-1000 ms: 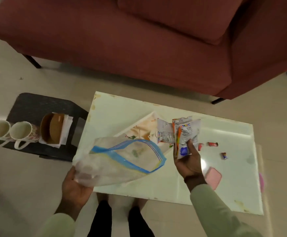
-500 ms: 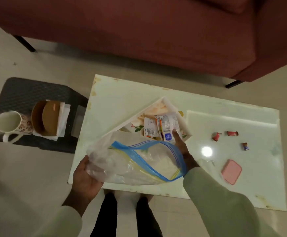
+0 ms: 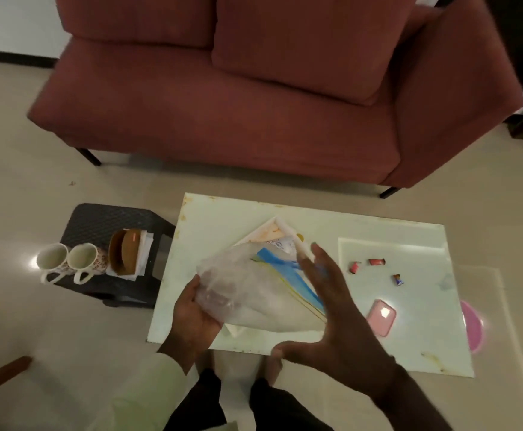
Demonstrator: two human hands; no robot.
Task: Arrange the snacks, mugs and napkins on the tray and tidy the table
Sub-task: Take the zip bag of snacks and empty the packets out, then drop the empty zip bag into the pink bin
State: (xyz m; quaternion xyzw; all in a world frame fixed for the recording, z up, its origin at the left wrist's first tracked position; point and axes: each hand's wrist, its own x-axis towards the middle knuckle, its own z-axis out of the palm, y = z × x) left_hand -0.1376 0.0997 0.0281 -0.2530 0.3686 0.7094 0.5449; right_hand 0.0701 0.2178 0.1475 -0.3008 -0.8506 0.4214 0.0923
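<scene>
L hand (image 3: 193,315) closed w/ thumb on top, fingers curled under, forearm angled in from lower left, pale sleeve at wrist. R hand (image 3: 331,309) spread flat, palm turned left, fingers extended fwd, thumb stuck out low; nothing gripped. R forearm seen entering from lower right.

Tray (image 3: 280,224): I see a white, floral-printed one lying askew on the table, mostly covered.
Snack packets (image 3: 280,244): lying in its far corner, partly hidden.
Mugs (image 3: 69,264): two floral ones, tipped sideways, touching, on the dark stool.
Napkins (image 3: 145,248): white stack beside them.
</scene>
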